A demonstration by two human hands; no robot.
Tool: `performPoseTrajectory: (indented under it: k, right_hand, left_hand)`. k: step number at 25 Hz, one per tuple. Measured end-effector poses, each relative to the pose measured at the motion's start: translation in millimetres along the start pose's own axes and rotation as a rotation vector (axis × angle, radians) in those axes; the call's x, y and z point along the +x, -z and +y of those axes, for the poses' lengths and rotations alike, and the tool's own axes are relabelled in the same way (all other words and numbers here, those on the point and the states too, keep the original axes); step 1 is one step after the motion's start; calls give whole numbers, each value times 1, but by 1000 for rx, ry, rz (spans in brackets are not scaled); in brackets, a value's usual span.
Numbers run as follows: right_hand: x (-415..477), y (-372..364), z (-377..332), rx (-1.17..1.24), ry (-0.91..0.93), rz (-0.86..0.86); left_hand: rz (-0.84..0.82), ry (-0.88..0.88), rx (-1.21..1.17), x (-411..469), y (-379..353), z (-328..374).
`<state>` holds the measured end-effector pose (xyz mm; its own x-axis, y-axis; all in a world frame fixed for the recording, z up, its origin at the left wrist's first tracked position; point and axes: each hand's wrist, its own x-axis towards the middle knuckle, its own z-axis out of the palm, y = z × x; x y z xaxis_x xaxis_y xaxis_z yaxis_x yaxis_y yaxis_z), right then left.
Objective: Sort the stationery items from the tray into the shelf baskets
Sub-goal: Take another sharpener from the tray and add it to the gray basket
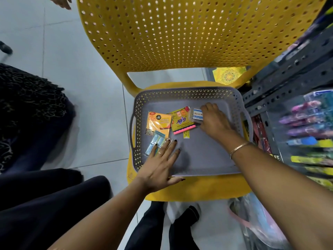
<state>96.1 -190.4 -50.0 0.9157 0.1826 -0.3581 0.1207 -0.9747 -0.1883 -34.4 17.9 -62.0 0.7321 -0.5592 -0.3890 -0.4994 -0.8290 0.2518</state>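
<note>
Both hands are reaching into the grey tray (207, 159) on the yellow chair (180, 33). Spread flat and gripping nothing, the left hand (160, 165) is resting near the tray's near-left corner, fingertips touching a clear blue packet (154, 142). The right hand (214, 121) is closing its fingers on a small white box (197, 114) by the far edge, beside an orange sticky-note pack (157, 122) and a yellow pack (182, 121).

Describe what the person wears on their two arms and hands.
Both forearms are bare, with no sleeves showing. The left hand wears a ring on one finger and dark polish on the nails. The right hand has a thin gold-coloured bangle round the wrist; its nails are hidden.
</note>
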Motion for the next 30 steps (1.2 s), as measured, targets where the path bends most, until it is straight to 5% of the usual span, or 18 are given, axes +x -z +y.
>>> performPoseTrajectory:
  k: [8,15,24,30]
  right_hand:
    - [-33,57,1,129,-92,136]
    - [-102,217,-3,212,-159,348]
    - [-282,411,19,103,-352,599]
    - [-450,419,64,88,-646,678]
  left_hand:
    - [192,-36,24,4,23,-5]
    - [411,-131,109,27,184,-3]
    - [606,-505,254,39,355,131]
    - [742,-847,197,15,382,284]
